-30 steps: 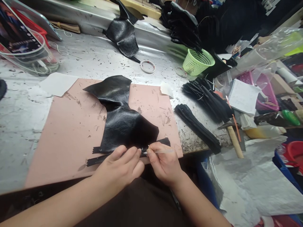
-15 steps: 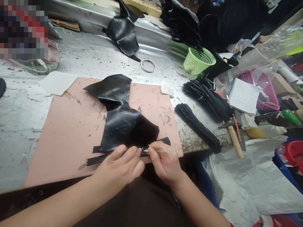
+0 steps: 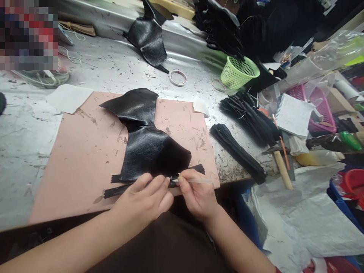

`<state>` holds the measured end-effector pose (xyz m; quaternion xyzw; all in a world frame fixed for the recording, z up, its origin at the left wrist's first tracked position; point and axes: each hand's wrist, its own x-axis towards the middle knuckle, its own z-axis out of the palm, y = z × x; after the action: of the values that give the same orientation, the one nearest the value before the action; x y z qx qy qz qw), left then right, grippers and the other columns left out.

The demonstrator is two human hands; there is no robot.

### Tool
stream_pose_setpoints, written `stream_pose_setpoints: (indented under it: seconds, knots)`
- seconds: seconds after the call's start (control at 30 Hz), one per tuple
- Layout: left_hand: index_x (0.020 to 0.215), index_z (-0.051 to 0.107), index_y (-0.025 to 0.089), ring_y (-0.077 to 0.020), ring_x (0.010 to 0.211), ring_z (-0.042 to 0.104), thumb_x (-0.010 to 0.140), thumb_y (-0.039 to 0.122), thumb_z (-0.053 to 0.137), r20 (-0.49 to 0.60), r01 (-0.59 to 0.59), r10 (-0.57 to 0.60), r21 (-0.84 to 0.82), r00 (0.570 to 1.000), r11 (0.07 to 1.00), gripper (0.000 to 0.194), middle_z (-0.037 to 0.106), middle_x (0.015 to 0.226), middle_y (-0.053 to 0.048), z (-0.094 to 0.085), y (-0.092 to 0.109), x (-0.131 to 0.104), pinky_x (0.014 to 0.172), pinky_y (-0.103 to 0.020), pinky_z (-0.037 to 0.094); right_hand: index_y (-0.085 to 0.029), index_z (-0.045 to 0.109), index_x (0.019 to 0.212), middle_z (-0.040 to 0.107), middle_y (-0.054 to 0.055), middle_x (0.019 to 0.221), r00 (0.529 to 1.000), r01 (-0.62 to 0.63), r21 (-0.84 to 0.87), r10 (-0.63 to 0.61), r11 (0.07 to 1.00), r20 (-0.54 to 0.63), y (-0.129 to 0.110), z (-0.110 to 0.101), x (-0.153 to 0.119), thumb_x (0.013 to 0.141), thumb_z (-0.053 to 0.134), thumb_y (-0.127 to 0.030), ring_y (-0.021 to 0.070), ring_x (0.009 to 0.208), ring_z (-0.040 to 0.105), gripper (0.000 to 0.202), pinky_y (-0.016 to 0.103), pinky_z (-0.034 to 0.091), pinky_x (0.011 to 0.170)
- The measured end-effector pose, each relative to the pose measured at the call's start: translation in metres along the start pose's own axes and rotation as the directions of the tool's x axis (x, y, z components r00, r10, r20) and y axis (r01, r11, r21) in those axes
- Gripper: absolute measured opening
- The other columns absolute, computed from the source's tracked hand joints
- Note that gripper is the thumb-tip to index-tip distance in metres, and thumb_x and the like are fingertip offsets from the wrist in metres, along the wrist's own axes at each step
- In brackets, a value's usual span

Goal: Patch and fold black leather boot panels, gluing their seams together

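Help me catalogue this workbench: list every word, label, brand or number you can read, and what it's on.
No text can be read.
Notebook: any marks are too faint.
Tape roll: reddish marks, too small to read.
Glossy black piece on the pink mat: no lettering visible.
Upper left corner: pixelated, unreadable.

Glare whitens the metal bench (image 3: pixel 108 68); the top-left is pixelated
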<state>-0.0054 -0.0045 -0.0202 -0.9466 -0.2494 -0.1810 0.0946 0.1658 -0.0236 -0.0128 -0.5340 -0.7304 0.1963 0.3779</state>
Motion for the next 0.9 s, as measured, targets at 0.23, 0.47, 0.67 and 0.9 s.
stream_pose_setpoints:
  seconds: [0.23,0.47,0.67,0.9]
  knots:
    - [0.069,0.055,0.021,-0.014,0.082,0.056,0.083,0.006,0.038,-0.009,-0.008,0.008,0.007,1.0,1.0,0.026,0.068,0.087,0.001,0.0,-0.0006,0.0006,0.08,-0.032,0.035,-0.015,0.052,0.076,0.057,0.004,0.064,1.0,0.013,0.004,-0.013,1.0,-0.009,0.0008,0.0007,0.0001,0.085,0.041,-0.012,0.0133,0.057,0.055,0.014,0.025,0.045,0.054]
    - [0.071,0.056,0.021,-0.0133,0.081,0.056,0.082,0.007,0.039,-0.017,0.003,-0.003,0.01,1.0,1.0,0.025,0.068,0.085,0.002,-0.0009,-0.0002,0.0012,0.08,-0.031,0.035,-0.014,0.053,0.079,0.059,0.006,0.065,0.991,0.128,-0.022,-0.128,0.992,-0.029,0.0021,0.001,-0.003,0.082,0.043,-0.008,0.0143,0.058,0.054,0.011,0.027,0.047,0.055]
    - [0.075,0.056,0.021,-0.0133,0.081,0.057,0.083,0.009,0.041,-0.037,0.015,-0.016,-0.017,0.999,1.0,0.021,0.069,0.087,0.001,-0.0014,-0.0005,0.0016,0.08,-0.031,0.036,-0.014,0.053,0.08,0.058,0.005,0.064,0.986,0.168,-0.006,-0.168,0.986,-0.022,0.0034,0.0016,-0.0049,0.081,0.044,-0.007,0.0146,0.056,0.053,0.011,0.029,0.047,0.054]
    - [0.073,0.055,0.021,-0.014,0.081,0.058,0.082,0.009,0.041,-0.035,0.013,-0.013,-0.02,0.999,1.0,0.021,0.068,0.088,0.0,0.0009,0.0006,0.0015,0.078,-0.032,0.038,-0.013,0.053,0.079,0.058,0.006,0.064,0.986,0.162,0.008,-0.162,0.987,-0.036,0.004,0.0021,-0.0053,0.08,0.044,-0.006,0.0147,0.057,0.054,0.012,0.029,0.048,0.055]
